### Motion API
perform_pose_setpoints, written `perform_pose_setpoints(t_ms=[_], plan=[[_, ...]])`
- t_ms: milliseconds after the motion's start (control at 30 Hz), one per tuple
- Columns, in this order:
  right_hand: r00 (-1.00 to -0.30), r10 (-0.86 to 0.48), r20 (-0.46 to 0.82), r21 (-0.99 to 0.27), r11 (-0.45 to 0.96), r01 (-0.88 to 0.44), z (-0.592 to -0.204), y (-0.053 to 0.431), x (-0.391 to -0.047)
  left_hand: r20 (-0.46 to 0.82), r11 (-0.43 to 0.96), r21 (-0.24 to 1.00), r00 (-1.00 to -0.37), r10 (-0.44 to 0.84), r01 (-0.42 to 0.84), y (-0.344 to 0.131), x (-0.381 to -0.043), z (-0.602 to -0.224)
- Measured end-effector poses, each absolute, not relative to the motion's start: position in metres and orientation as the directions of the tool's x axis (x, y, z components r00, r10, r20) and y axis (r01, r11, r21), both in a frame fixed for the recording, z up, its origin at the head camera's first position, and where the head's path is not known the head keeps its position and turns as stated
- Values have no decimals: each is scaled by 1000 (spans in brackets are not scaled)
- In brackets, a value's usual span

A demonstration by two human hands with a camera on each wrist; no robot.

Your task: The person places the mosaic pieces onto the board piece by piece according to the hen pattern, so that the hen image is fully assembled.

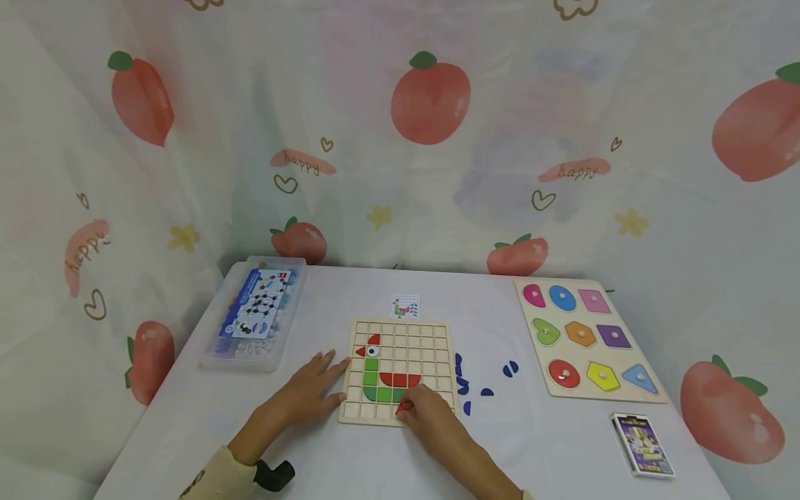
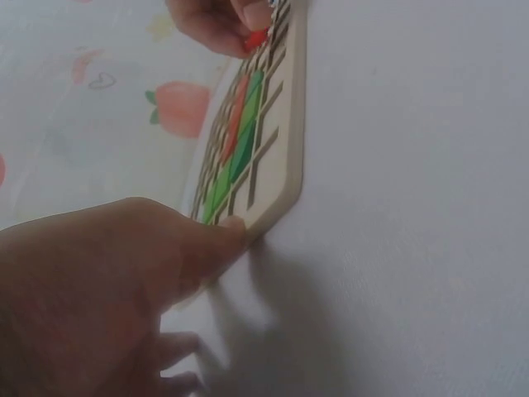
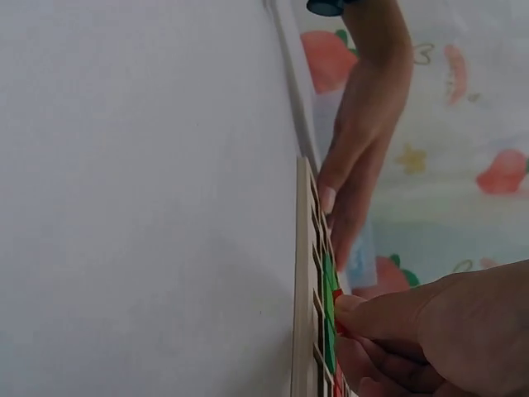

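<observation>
The light is soft and bright all over, with no strong glare. The left hand [image 2: 99,289] looks big and blurry up close, and a soft gray shadow lies on the table [image 2: 413,207] just beside it. Near the right hand [image 3: 438,331] the picture is fuzzy too. The head view is sharper, but its edges bend a little.

Count: one wooden grid board [image 1: 437,332]; one shape puzzle board [image 1: 650,397] holding nine coloured shapes; one clear plastic box [image 1: 259,316]; one pattern card [image 1: 405,306]; one card deck [image 1: 642,444]; about six loose blue pieces [image 1: 510,369]; two hands.
</observation>
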State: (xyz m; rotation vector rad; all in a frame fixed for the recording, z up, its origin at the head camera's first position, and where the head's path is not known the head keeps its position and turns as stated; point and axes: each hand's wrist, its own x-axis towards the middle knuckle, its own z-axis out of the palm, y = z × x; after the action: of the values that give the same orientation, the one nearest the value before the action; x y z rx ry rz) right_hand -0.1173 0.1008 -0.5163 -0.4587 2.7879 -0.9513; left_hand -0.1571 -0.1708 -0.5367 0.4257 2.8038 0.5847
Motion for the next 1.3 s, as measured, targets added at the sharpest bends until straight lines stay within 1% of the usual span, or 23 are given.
perform_pose_setpoints(t_ms=[200,367,533,933,1033,1200,1300], plan=[[-921,-389,8,-553,766,-328,-522,76,-118,-176,880,412,-927,330,235,-171,-158,-538],[-910,-411,48,-520,768,-374,-523,69,-120,-180,882,411,-929,325,229,-171,-158,-538],[-904,-427,30,-525,763,-378,-520,69,-122,-183,881,413,-926,329,232,-170,-156,-533],[-899,-435,-44,-592,737,-327,-517,70,-126,-177,881,412,-928,329,233,-172,-157,-535],[-901,-434,-14,-536,764,-360,-520,69,-125,-174,880,414,-928,329,234,-172,-157,-535],[-895,-441,62,-373,822,-431,-524,65,-121,-171,879,416,-930,326,232,-171,-157,-535],[-888,-446,112,-330,826,-456,-524,65,-120,-172,878,419,-929,329,234,-171,-158,-535]])
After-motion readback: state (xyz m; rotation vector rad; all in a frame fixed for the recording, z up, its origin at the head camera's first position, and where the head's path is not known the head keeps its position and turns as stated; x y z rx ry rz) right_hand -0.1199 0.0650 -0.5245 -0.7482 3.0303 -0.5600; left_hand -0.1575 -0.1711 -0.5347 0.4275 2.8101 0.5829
